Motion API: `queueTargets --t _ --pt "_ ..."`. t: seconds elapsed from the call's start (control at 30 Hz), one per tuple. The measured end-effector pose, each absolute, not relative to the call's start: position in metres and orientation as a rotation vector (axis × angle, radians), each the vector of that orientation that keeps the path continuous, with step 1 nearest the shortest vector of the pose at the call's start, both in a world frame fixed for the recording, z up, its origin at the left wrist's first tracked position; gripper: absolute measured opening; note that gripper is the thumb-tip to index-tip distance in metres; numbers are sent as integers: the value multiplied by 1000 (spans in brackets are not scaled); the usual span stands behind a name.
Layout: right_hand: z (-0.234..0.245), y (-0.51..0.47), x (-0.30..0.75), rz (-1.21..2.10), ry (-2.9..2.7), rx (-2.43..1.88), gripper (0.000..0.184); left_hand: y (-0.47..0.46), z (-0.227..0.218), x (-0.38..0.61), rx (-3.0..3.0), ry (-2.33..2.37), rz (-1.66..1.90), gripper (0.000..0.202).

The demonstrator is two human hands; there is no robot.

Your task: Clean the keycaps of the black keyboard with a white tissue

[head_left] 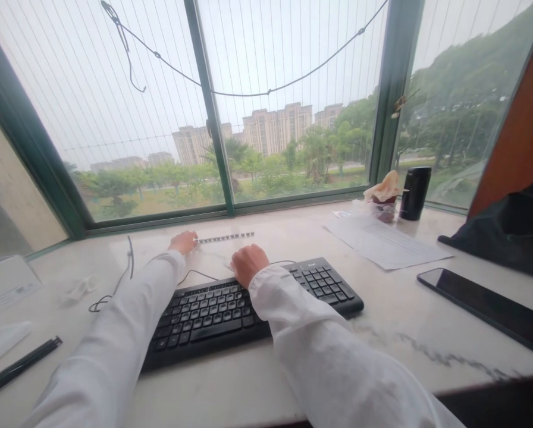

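A black keyboard [217, 328] lies at a slant on the white marble-patterned sill, partly covered by my sleeves. Behind it runs a line of small dark pieces [226, 237], which look like keycaps. At the left end of that line is my left hand [184, 242], its fingers bent together; what is between the fingertips is too small to make out. My right hand [249, 264] is curled over the keyboard's back edge, fingers drawn in. Something whitish shows by its fingertips, and I cannot tell what it is. A thin cable [197, 272] shows behind the keyboard.
On the right lie a black phone [485, 306] and printed paper [382, 241], with a black cylinder [415, 193] and a crumpled wrapper [385, 189] behind. To the left are a white box [8, 282], crumpled tissue [78, 289], a loose cord [130, 258] and black sticks [21, 365]. Windows stand behind.
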State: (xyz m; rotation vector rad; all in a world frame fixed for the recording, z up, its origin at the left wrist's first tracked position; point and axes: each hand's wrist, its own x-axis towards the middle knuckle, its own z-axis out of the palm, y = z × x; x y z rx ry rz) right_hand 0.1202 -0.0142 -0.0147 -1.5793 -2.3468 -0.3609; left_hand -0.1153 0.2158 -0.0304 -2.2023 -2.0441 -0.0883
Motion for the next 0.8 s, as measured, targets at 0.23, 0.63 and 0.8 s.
queueTargets --t 0.23,0.63,0.8 --pt "-20 -13 118 -386 -2295 -1598 28 202 -15 -115 -2110 -2071 -199 27" --pt "-20 -11 122 124 -1850 -1733 40 52 19 -58 -2344 -1389 -838 21" --pt "-25 9 133 680 -1479 -1537 35 7 0 -44 -2360 -1169 -1091 14"
